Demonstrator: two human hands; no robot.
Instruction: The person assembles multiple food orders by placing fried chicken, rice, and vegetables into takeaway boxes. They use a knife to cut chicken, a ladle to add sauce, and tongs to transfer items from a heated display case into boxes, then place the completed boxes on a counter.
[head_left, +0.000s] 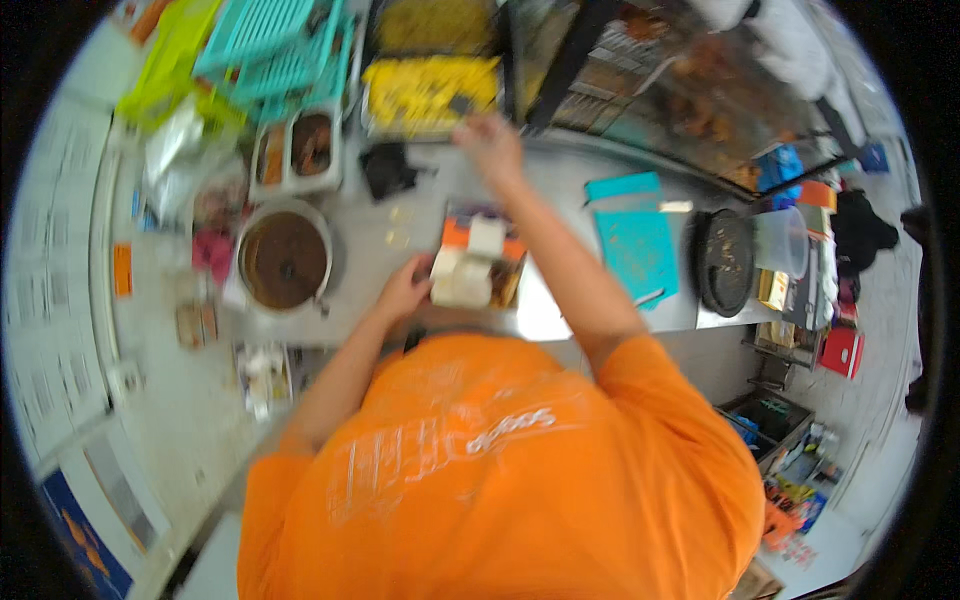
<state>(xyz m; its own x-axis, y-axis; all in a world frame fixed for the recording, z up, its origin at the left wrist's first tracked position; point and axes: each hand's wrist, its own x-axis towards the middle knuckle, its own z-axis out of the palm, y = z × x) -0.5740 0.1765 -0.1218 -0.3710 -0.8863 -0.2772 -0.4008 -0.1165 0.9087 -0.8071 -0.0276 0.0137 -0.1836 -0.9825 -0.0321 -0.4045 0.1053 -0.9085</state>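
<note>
My left hand [405, 288] is at the left edge of an open cardboard food box [462, 282], its fingers curled against the side. White paper or flaps and some brown food show in the box. My right hand [488, 148] reaches away to the front edge of a tray of yellow food [425, 92]. Its fingers are bunched and slightly blurred; what they hold, if anything, I cannot make out. A small dark piece [460, 103] lies in the yellow food just beyond the fingertips.
A round pot of brown sauce [285, 257] and a two-part metal container [297, 150] stand at left. Turquoise baskets [270, 45] are behind. A turquoise cutting board [637, 245], black oval pan [725, 262] and glass display case [680, 95] are at right.
</note>
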